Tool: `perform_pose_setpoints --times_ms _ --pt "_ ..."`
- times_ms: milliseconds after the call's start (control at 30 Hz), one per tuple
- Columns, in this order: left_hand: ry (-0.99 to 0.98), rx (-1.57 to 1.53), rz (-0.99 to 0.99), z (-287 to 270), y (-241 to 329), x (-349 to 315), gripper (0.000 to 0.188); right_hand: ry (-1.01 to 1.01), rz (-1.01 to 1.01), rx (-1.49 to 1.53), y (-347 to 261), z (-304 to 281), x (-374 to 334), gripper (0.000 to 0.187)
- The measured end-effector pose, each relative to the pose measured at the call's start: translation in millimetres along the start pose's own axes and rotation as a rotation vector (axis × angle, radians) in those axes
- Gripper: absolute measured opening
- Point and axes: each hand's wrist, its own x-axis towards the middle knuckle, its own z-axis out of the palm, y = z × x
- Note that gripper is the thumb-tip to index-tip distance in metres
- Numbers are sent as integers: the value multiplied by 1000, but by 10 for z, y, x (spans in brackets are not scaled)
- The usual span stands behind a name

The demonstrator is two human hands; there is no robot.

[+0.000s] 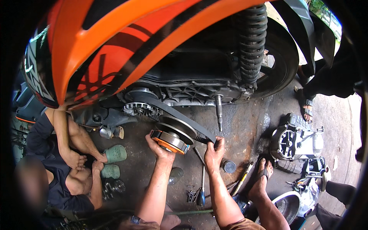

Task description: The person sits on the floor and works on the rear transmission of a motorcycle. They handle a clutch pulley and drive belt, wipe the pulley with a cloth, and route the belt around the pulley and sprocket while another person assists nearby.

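My left hand [163,152] is closed around the rear clutch and pulley assembly [169,140], a round metal part with an orange face, held off the scooter. A black drive belt [174,112] runs from the finned front pulley [142,109] on the engine down to this assembly. At its right-hand loop, my right hand [213,155] pinches the belt between thumb and fingers. The bare metal shaft [218,114] sticks out of the opened engine case [191,91], just beyond my right hand and apart from the assembly.
An orange and black scooter body [111,50] hangs overhead, with a coil shock [253,44] and rear wheel. Screwdriver [201,196], bolts, a small can [229,166] and an engine cover [288,142] lie on the floor. A person in green clogs [115,154] squats left; others stand right.
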Motion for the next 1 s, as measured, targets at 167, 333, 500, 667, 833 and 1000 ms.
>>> perform_pose_setpoints --times_ms 167,333,500,667,833,1000 --pt "39 67 59 -36 -86 18 47 -54 -124 64 -30 -7 -1 21" --pt "29 110 51 -123 -85 -25 52 17 -77 -87 -74 8 -61 17" --pt "-190 -96 -112 -305 -129 -356 65 -62 -85 -160 -25 226 165 21" --pt "-260 -120 -161 -568 -121 -937 58 -127 -44 -329 93 559 499 34" --pt "-91 -34 -179 -750 80 -1444 58 -218 35 -395 104 690 618 39" --pt "-1 19 -191 -814 300 -1825 58 -290 121 -423 99 774 540 44"
